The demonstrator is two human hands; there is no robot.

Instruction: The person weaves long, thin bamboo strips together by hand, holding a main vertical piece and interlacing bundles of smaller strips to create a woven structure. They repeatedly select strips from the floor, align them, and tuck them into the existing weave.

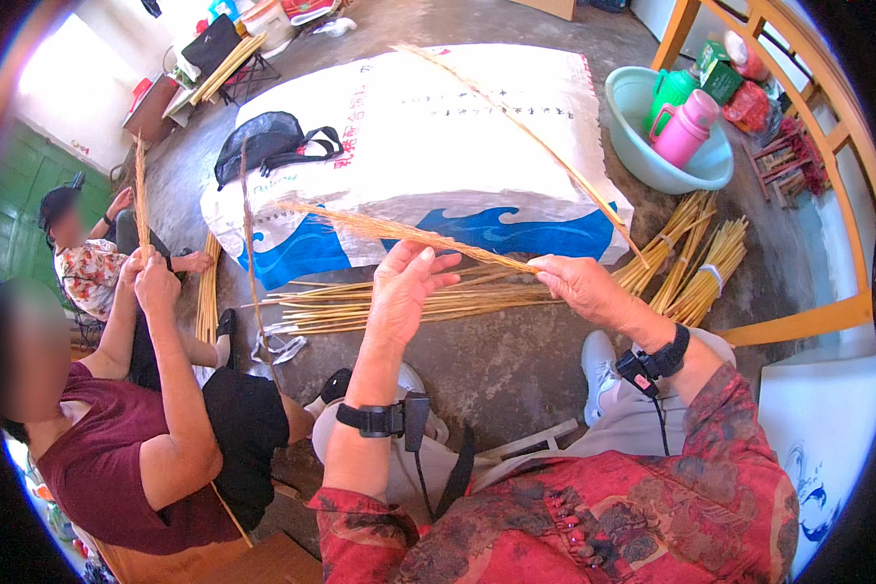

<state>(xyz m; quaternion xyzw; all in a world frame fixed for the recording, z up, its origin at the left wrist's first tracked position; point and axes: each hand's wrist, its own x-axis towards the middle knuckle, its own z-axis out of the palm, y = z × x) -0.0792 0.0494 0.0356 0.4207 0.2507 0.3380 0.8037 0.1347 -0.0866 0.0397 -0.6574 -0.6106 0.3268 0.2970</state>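
Observation:
A dried grass stalk with a feathery, straw-coloured head (384, 226) stretches across in front of me, its loose tip pointing left. My right hand (586, 288) pinches it at its right end between thumb and fingers. Around its middle, my left hand (414, 282) holds it lightly near the fingertips, palm toward me, with the other fingers loosely spread. Just beyond lies a large white woven sack (399, 117) with blue wave prints. Another long stalk (526, 127) rests slantwise over it, its thin end jutting past the sack's near right edge.
Loose stalks (350, 310) lie on the floor before the sack; tied bundles (706, 282) lie at right. A black bag (273, 146) sits on the sack. A pale basin (618, 117) holds green and pink flasks. At left, a co-worker (117, 438) holds a stalk upright; another person (88, 263) sits beyond.

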